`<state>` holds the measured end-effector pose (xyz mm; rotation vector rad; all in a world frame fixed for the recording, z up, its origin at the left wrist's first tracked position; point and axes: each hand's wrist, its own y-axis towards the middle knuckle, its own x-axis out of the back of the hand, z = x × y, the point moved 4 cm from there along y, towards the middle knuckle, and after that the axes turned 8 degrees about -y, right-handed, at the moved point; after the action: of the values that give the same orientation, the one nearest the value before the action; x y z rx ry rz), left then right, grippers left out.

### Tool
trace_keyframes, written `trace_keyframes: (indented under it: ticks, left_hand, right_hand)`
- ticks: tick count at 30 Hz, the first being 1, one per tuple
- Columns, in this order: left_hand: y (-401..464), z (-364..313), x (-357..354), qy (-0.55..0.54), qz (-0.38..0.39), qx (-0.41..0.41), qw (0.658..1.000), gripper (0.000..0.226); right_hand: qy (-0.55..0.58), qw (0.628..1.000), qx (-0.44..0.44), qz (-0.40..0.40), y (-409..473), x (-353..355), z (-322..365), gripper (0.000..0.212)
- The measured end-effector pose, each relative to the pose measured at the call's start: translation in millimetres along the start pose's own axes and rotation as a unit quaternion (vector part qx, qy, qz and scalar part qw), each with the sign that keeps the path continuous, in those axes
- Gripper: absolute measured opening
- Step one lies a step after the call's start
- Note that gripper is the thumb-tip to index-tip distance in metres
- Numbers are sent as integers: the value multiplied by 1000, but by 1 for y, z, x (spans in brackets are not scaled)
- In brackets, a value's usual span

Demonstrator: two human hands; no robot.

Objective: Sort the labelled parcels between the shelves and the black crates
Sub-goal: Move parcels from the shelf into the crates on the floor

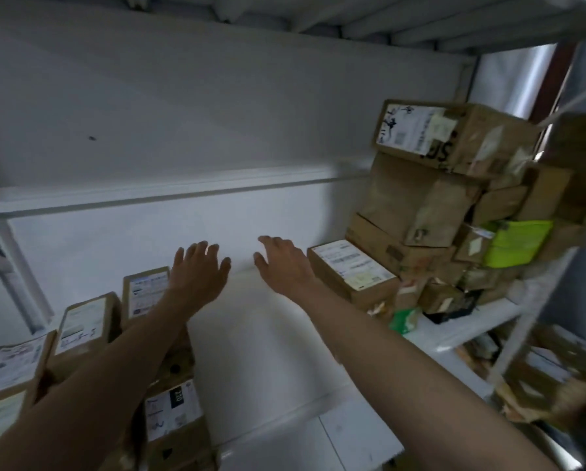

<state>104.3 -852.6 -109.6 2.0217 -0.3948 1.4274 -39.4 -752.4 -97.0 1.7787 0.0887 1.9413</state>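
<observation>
Parcels point(352, 271) stand at both sides of the shelf point(251, 351); left hand point(198, 273) and right hand point(285, 263) hover between, fingers released, probably reaching for one.

Labelled brown parcels point(352, 271) lie stacked along the white shelf point(251, 334)

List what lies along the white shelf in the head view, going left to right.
Row of labelled parcels → left hand → right hand → single labelled parcel → tall stack of cardboard boxes → lime-green packet.
</observation>
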Motion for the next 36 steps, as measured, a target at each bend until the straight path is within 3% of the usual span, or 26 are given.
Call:
trace_keyframes:
  ticks: [9, 13, 16, 20, 26, 28, 31, 36]
  left_hand:
    - [-7, -143, -30, -35, -17, -50, 998, 55]
    - [-25, -194, -51, -52, 7, -19, 998, 53]
    - [-30, -216, -68, -124, 41, 45, 990, 55]
    - [-36, -229, -92, -304, 87, 123, 941, 65]
    - [-44, -218, -95, -429, 71, 147, 888, 52]
    - [-50, -211, -95, -463, 70, 145, 872, 49]
    - [-55, -203, -92, -508, 84, 177, 839, 50]
    - [-50, -195, -104, -563, 124, 229, 784, 78]
  right_hand:
    - [-45, 998, -45, -8, -60, 59, -124, 40]
    - [-36, 998, -44, 13, -84, 52, -163, 36]
    - [-46, 998, -29, 8, -93, 44, -178, 30]
    - [-52, 998, 0, 28, -95, 31, -176, 26]
    - [1, 1000, -18, -24, -90, 30, -177, 33]
    - [84, 995, -52, -15, -87, 27, -176, 38]
    - [253, 957, -138, 25, -85, 17, -175, 50]
    - [341, 913, -221, 49, -84, 16, -177, 52]
